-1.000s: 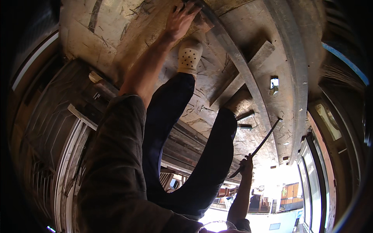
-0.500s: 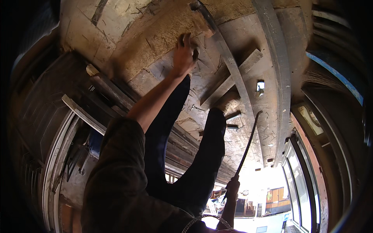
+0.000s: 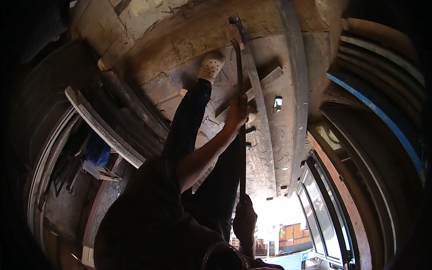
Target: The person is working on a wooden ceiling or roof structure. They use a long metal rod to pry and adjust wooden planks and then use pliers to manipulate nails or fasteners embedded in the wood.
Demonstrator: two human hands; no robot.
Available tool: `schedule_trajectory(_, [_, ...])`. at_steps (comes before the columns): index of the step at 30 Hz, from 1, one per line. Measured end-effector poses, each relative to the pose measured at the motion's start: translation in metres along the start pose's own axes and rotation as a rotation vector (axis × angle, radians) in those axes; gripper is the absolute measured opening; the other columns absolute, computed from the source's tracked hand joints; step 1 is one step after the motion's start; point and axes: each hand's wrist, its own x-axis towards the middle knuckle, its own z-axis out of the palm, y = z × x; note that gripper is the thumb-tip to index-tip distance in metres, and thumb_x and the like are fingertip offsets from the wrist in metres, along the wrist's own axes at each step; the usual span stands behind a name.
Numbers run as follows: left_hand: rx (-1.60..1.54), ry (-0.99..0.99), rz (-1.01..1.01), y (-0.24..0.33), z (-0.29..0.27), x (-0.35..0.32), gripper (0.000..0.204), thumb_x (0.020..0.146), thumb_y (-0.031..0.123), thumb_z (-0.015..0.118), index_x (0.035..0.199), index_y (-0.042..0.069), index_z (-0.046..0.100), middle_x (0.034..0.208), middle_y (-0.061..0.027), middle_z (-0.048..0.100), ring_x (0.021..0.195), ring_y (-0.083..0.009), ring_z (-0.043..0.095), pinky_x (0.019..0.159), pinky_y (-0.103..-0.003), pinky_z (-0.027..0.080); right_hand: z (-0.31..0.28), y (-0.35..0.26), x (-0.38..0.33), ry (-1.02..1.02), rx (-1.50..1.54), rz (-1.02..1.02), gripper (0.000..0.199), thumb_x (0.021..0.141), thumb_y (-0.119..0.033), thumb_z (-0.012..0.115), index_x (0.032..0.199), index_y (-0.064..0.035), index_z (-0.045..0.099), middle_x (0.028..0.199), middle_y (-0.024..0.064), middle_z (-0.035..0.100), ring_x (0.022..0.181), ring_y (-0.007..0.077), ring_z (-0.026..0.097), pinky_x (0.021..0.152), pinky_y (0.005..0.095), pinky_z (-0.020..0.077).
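A long dark crowbar [image 3: 242,162] runs away from me, its hooked tip close to the far end of a narrow wooden beam [image 3: 260,96]. I cannot tell whether the tip touches the wood. My left hand [image 3: 237,113] is closed round the middle of the bar. Nearer to me, my right hand [image 3: 245,220] grips the lower part, in shadow. A short board [image 3: 272,77] lies slantwise under the beam. My left foot, in a pale clog with holes [image 3: 210,69], stands on the floor left of the bar tip.
Right of the beam lies a wider plank [image 3: 294,90]. Nails or splinters are scattered over the dirty floor [image 3: 148,54]. Stacked timber [image 3: 135,103] lines the left side, and framed window panels [image 3: 315,207] lean at the right. A blue-edged panel [image 3: 373,112] stands farther right.
My left hand has come back from the far end of the beam and taken hold of the crowbar. The bar has swung left and forward, its hook now by the beam's far end.
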Motion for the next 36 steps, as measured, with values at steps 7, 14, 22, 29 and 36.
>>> schedule_trajectory(7, [-0.096,0.01,-0.002,0.037,0.003,0.055,0.024,0.099,0.024,0.039,0.103,0.002,0.047,0.067,-0.0017,0.048,0.048,-0.0098,0.044,0.041,-0.028,0.038,-0.036,-0.07,0.043,-0.194,0.091,0.083,0.039,0.096,-0.015,0.041,0.133,-0.0056,0.039,0.079,0.0197,0.058,0.064,0.0343,0.057,0.06,0.0426,0.045])
schedule_trajectory(14, [-0.192,-0.008,0.027,0.035,-0.007,0.104,0.033,0.099,0.03,0.036,0.085,0.003,0.047,0.061,-0.0049,0.046,0.046,-0.0157,0.045,0.044,-0.033,0.041,-0.032,-0.076,0.07,-0.064,-0.04,-0.195,0.042,0.096,-0.011,0.041,0.136,0.0014,0.037,0.083,0.0227,0.061,0.072,0.0362,0.062,0.063,0.0419,0.0479])
schedule_trajectory(22, [-0.22,0.024,-0.045,0.056,-0.008,0.106,0.032,0.1,0.03,0.035,0.084,0.004,0.045,0.064,-0.0055,0.045,0.046,-0.0161,0.044,0.041,-0.033,0.04,-0.023,-0.079,0.079,-0.046,0.019,-0.158,0.04,0.097,-0.014,0.04,0.134,0.0019,0.039,0.082,0.0213,0.061,0.071,0.0324,0.063,0.063,0.0407,0.0487])
schedule_trajectory(29, [-0.244,-0.005,-0.016,0.059,-0.008,0.104,0.031,0.101,0.029,0.035,0.085,0.004,0.044,0.06,-0.0035,0.042,0.043,-0.0142,0.042,0.038,-0.031,0.037,-0.013,-0.062,0.081,0.007,0.06,-0.207,0.041,0.098,-0.014,0.04,0.136,0.0014,0.038,0.085,0.0217,0.061,0.074,0.0314,0.063,0.067,0.0395,0.0493])
schedule_trajectory(36, [-0.224,-0.06,-0.012,0.056,-0.011,0.113,0.021,0.098,0.022,0.04,0.098,0.003,0.048,0.067,-0.0053,0.046,0.048,-0.0143,0.043,0.042,-0.03,0.039,-0.019,-0.068,0.081,-0.029,0.102,-0.223,0.04,0.096,-0.01,0.04,0.135,0.0022,0.039,0.09,0.0251,0.062,0.077,0.0331,0.064,0.067,0.0408,0.0499])
